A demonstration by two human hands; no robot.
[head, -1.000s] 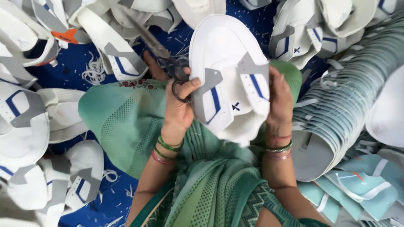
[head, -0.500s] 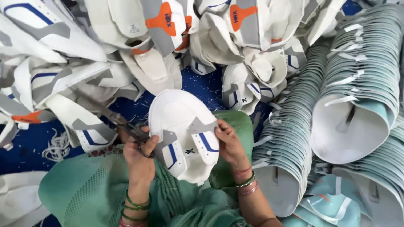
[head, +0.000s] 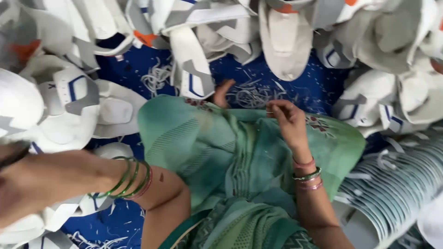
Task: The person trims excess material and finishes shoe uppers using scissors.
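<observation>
Hands apart: right (head: 288, 121) pinches green cloth (head: 240, 152); left (head: 27, 184) blurred.

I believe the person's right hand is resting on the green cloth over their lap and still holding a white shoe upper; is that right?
Not quite. In the head view the right hand does rest on the green cloth over the lap, but it holds no shoe upper; at most its fingertips pinch something tiny. The white uppers lie piled around on the blue sheet.
</observation>
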